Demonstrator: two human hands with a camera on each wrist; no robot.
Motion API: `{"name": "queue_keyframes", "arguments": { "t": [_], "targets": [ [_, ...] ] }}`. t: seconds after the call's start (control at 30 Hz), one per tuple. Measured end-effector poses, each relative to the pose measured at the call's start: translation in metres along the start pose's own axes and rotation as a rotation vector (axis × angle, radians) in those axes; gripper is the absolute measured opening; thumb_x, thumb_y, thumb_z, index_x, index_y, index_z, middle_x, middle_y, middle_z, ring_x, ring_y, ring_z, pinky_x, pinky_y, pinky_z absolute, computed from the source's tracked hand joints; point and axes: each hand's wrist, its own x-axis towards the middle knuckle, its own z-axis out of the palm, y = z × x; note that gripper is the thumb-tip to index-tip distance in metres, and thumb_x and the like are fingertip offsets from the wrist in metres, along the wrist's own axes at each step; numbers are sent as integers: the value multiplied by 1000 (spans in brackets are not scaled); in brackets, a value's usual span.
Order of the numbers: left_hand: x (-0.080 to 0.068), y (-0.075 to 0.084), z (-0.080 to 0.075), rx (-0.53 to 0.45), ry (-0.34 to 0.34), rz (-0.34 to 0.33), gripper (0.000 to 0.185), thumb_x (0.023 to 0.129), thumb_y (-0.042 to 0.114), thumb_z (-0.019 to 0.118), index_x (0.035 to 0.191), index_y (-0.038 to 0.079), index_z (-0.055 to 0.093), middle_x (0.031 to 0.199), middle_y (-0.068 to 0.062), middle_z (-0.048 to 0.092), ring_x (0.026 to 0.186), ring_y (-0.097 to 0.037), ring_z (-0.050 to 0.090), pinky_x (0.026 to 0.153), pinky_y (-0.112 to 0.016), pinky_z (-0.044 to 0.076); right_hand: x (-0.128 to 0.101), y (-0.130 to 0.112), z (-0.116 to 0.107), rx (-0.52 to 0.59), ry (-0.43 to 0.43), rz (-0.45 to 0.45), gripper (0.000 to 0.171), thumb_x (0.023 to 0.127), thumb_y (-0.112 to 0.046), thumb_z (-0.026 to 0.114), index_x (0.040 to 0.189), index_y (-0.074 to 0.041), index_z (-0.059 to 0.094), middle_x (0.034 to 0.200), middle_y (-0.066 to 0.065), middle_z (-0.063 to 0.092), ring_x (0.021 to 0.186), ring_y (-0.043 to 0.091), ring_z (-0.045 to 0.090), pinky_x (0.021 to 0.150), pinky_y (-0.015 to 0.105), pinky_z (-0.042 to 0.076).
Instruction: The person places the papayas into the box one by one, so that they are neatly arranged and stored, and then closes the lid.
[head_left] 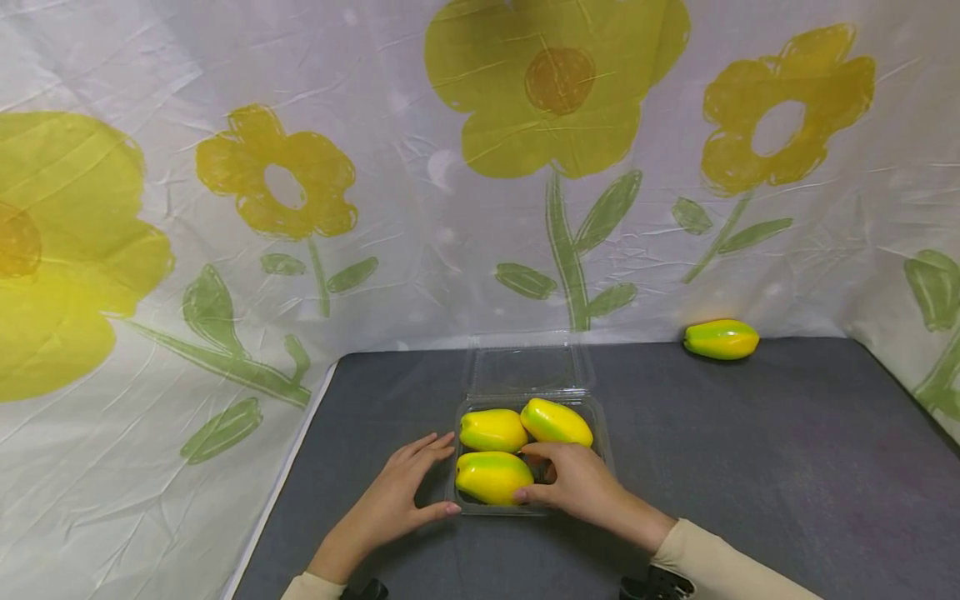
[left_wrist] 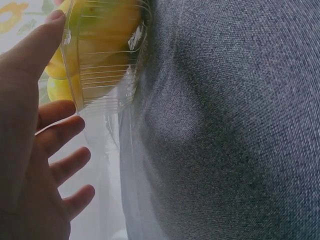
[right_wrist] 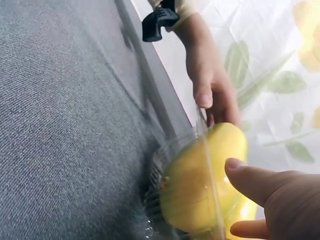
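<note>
**Three mangoes boxed, one outside**

Judged about three-quarters done: three yellow-green mangoes already in the clear plastic clamshell box (head_left: 603, 433), a fourth not yet in, lid not yet closed.

Left of the box: left hand (head_left: 401, 496), fingers (head_left: 431, 446) straight and spread, thumb against the box's near-left corner, holding nothing.

In the box: near-left mango (head_left: 491, 477), far-left mango (head_left: 491, 429), far-right mango (head_left: 557, 421). Near-right corner of the box taken up by the right hand (head_left: 573, 483), fingers curled over the rim, thumb tip on the near-left mango; a true grip not clear from these views.

Behind the box: hinged lid (head_left: 528, 367) lying open and flat on the grey bench (head_left: 750, 467).

Well right of the box and farther back, at the flowered backdrop (head_left: 225, 208): the lone mango (head_left: 721, 339).

Count: four mangoes, one box, two hands.
</note>
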Motion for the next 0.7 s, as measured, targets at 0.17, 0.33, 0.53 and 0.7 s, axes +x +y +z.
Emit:
{"name": "queue_keyframes", "arguments": {
  "t": [0.17, 0.33, 0.53, 0.7],
  "targets": [
    [0, 1, 0, -1, 0, -3, 89, 79, 76, 59, 146, 19, 49, 161, 7, 36, 149, -29, 33, 115, -62, 32, -4, 0, -9, 8, 15, -15, 61, 76, -46, 82, 122, -8, 69, 103, 4, 76, 67, 2, 59, 59, 17, 46],
    [0, 0, 0, 2, 2, -4, 88, 79, 74, 60, 146, 19, 49, 161, 8, 36, 149, -29, 33, 115, -62, 31, -10, 1, -27, -9, 18, 5, 59, 76, -46, 82, 123, -11, 70, 106, 3, 75, 74, 8, 65, 62, 19, 49],
    [0, 0, 0, 4, -4, -15, 85, 79, 69, 66, 146, 19, 49, 161, 8, 36, 149, -29, 33, 116, -62, 31, -17, 9, -52, -61, 49, 26, 60, 79, -51, 78, 125, -14, 68, 108, 0, 74, 81, 10, 66, 65, 20, 50],
    [1, 1, 0, 7, -4, -19, 82, 80, 62, 71, 146, 19, 49, 160, 9, 36, 149, -29, 33, 116, -62, 31, -24, 25, -69, -68, 105, -21, 58, 80, -46, 78, 127, -12, 67, 112, 2, 73, 85, 14, 67, 73, 30, 55]
  ]
}}
